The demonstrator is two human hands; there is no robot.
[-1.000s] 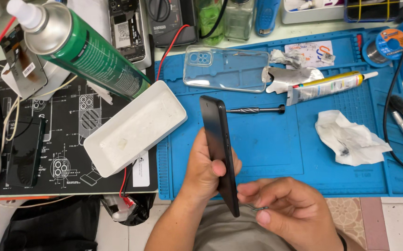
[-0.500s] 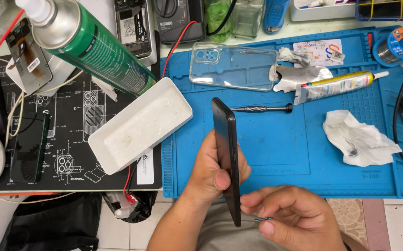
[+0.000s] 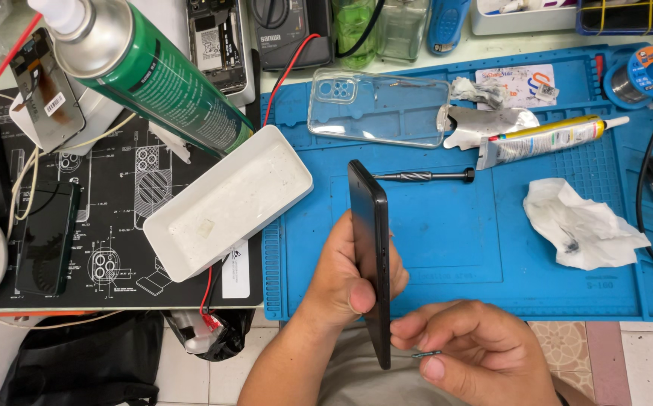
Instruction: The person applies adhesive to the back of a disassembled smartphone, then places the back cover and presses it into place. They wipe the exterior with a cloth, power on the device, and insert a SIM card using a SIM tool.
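My left hand (image 3: 345, 274) grips a black smartphone (image 3: 370, 240) on edge, its side rail facing up, above the near edge of the blue work mat (image 3: 454, 240). My right hand (image 3: 473, 349) sits just right of the phone's lower end, pinching a small thin dark metal piece (image 3: 426, 353) between thumb and fingers, close to the phone's side. A black screwdriver (image 3: 424, 177) lies on the mat just beyond the phone's top.
A white tray (image 3: 225, 203) rests at the mat's left edge, a green spray can (image 3: 146, 71) behind it. On the mat lie a clear phone case (image 3: 379, 109), a glue tube (image 3: 545, 139) and a crumpled tissue (image 3: 578, 222). Another dark phone (image 3: 44, 237) lies at left.
The view shifted slightly. The phone stays on edge in my left hand, while my right hand has brought the small metal piece up beside the phone's lower side.
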